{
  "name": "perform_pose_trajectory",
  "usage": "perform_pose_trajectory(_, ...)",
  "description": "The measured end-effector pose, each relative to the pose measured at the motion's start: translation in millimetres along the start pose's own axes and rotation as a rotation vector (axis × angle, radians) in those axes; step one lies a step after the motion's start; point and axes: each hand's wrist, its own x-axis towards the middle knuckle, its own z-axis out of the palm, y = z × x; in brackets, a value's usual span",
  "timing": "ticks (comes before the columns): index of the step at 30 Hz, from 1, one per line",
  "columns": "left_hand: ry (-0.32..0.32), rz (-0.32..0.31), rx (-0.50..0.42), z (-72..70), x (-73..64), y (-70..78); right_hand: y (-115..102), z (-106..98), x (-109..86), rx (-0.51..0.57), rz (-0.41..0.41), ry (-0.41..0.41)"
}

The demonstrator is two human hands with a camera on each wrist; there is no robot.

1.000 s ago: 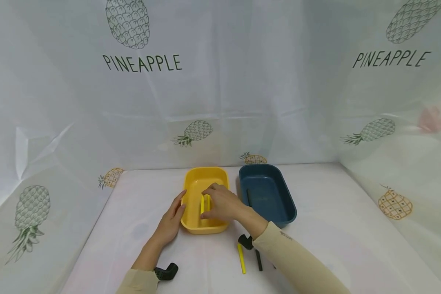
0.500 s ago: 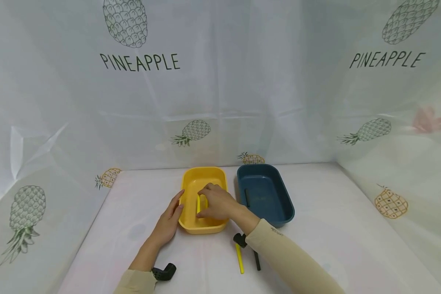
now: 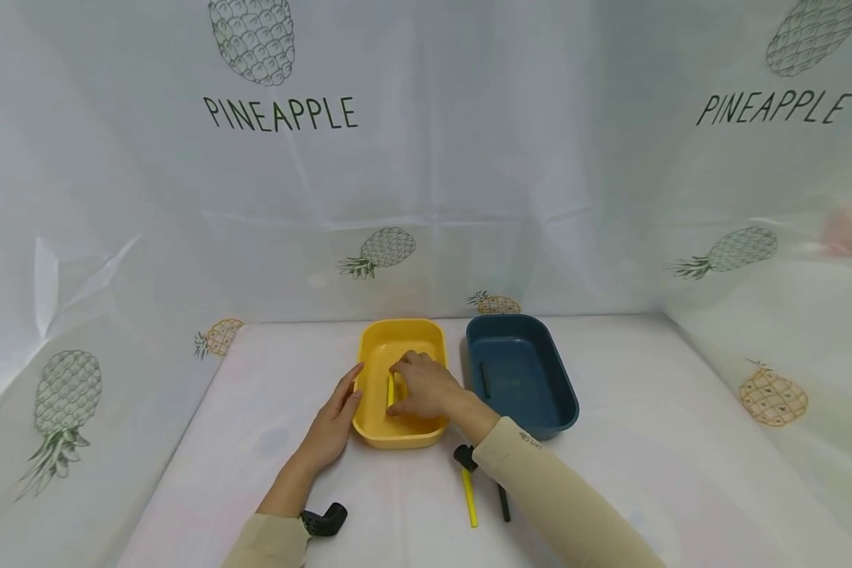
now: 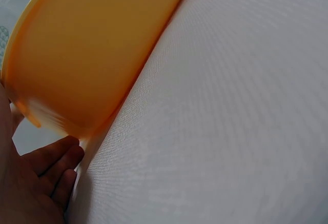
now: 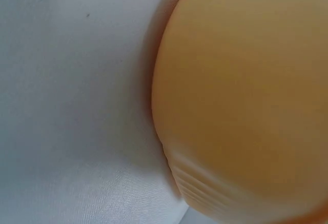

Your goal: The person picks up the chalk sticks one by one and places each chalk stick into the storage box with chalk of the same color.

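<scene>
"Fingers curl down from the right hand in what looks like a pinch, while those of the left hand lie nearly straight. What are they working among?"

"Biggest first: a white sheet printed with pineapples hangs behind a table covered in white cloth. Two round-cornered plastic trays sit side by side on it: a deep-blue tray at right and a bright-yellow tray at left."

"And the hands?"

"The left touches the yellow tray's left wall, its thumb apart from the other fingers, as if steadying it. The right reaches in over the opposite side."

"Pinching what?"

"A short, straight yellow stick inside the yellow tray, thumb at the near end, fingertips at the far one. I can't tell whether it rests on the tray floor."

"Any others?"

"A thin yellow stick and a thin black stick on the cloth, and a short dark stick in the blue tray."

"So which step is this?"

"Handling that one stick within the tray, I judge; setting down or lifting, I can't say. If it's down, the next move calls for thumb and fingers parting cleanly; if it's coming up, for even pressure on both ends."
</scene>
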Motion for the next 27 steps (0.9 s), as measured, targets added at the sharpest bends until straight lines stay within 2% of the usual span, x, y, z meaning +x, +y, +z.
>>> perform_pose_trajectory(8, 0.011, -0.003, 0.006, 0.2, 0.5, 0.0, 3.6, 2.0, 12.3, -0.055, -0.014, 0.000)
perform_pose_trajectory(16, 0.002, 0.002, 0.011, 2.1, 3.1, 3.2, 7.0, 6.2, 12.8, -0.060, 0.041, 0.006)
perform_pose_trajectory(22, -0.006, -0.003, 0.021, 1.3, 2.8, 4.4, 7.9, 8.5, 13.5, -0.071, 0.040, 0.010)
perform_pose_trajectory(27, -0.009, -0.008, 0.022, 0.2, 0.8, 2.2, 6.2, 13.4, 15.8, -0.121, 0.021, -0.002)
